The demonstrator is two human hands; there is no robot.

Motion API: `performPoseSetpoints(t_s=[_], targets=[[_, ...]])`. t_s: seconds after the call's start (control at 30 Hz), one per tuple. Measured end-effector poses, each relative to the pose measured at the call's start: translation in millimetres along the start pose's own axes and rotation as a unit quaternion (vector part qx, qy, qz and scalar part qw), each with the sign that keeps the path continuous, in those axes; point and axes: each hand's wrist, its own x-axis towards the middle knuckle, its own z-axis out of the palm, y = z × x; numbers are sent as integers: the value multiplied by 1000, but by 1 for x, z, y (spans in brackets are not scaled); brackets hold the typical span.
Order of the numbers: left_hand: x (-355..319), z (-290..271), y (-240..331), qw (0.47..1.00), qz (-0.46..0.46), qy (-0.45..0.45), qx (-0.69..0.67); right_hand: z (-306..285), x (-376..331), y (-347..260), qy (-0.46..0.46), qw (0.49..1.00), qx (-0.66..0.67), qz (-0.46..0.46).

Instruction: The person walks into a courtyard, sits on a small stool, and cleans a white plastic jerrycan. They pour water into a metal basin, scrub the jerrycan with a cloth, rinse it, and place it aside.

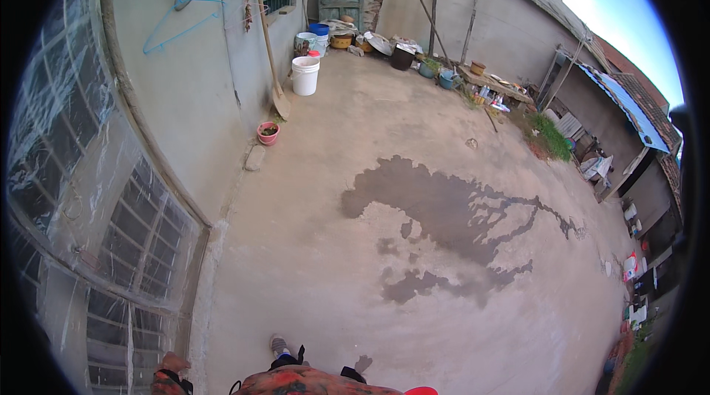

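My left hand shows small at the lower left, with a dark band around the wrist. It is beside the lower part of the door covered in clear plastic film. How its fingers are set is too small to make out, and I see nothing sticking out of it. My right hand is out of the picture. At the bottom edge, right of my patterned red and dark clothing, a bright red thing shows only its top. One of my shoes is on the concrete ground.
A wet patch spreads over the concrete yard. Along the left wall are a pink flowerpot, a white bucket and a leaning shovel. A blue clothes hanger hangs above. Pots and clutter line the far wall and right side.
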Motion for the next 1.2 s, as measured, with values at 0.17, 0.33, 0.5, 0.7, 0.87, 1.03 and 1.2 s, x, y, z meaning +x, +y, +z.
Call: performPoseSetpoints(t_s=[0.17, 0.33, 0.5, 0.7, 0.87, 1.03, 1.2], targets=[[35, 54, 56, 975, -82, 43, 202, -30, 51, 40, 15, 999, -1, -51], [30, 59, 54, 946, -22, 179, 268, -61, 91, 63, 23, 996, 0, -88], [15, 24, 72, 927, -92, 176, 318, -84, 126, 74, 25, 994, 20, -108], [22, 36, 358, 957, -31, 202, 205, -115, 153, 92, 25, 994, 54, -89], [-39, 109, 708, 909, 362, 37, 204, -141, 175, 121, 27, 994, 84, -68], [-128, 226, 909, 784, 554, -66, 272, -172, 215, 182, 32, 991, 112, -62], [-196, 310, 945, 715, 577, -13, 394, -212, 266, 272, 33, 989, 120, -74]])
